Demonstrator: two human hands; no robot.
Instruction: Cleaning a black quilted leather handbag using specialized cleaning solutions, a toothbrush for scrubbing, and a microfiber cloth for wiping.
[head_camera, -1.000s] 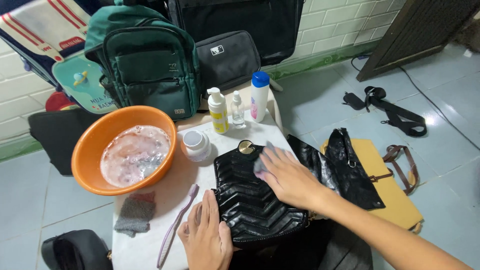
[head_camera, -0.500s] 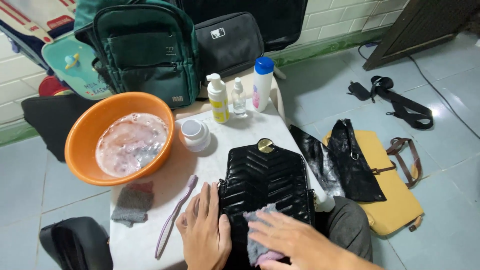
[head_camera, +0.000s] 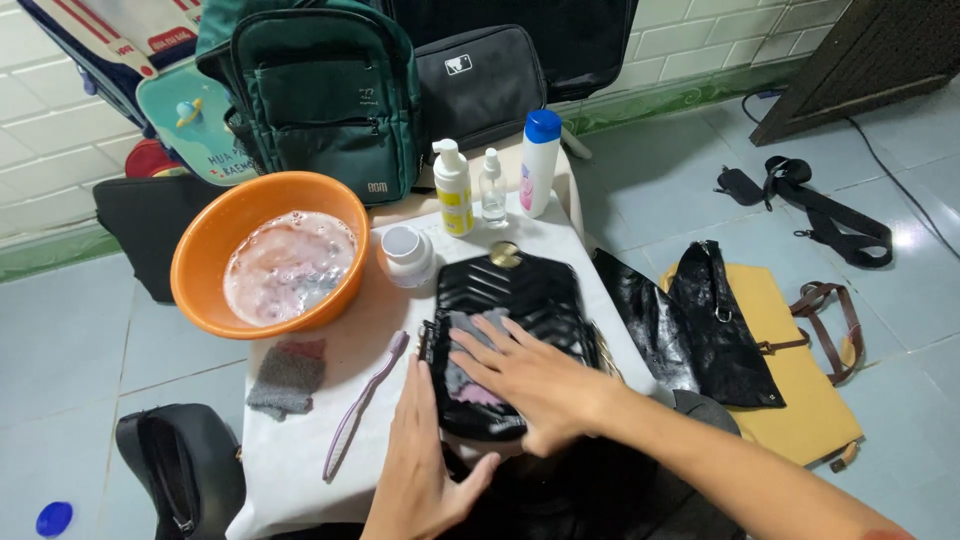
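Observation:
A black quilted handbag (head_camera: 525, 290) with a round gold clasp lies flat on the white-covered table (head_camera: 300, 460). My right hand (head_camera: 530, 375) presses a small grey cloth (head_camera: 462, 368) onto the bag's left half. My left hand (head_camera: 420, 465) rests flat against the bag's near left edge, steadying it. A lilac toothbrush (head_camera: 362, 405) lies just left of my left hand.
An orange basin of soapy water (head_camera: 275, 255), a white jar (head_camera: 407, 255), a grey scrub pad (head_camera: 287, 377) and three bottles (head_camera: 492, 185) share the table. Backpacks (head_camera: 320, 100) stand behind. Black and tan bags (head_camera: 745, 340) and a strap (head_camera: 820, 215) lie on the tiled floor at right.
My right hand has slid the cloth from the bag's near edge up and left across the quilted face. My left hand has dropped lower along the bag's edge. The view shifted slightly.

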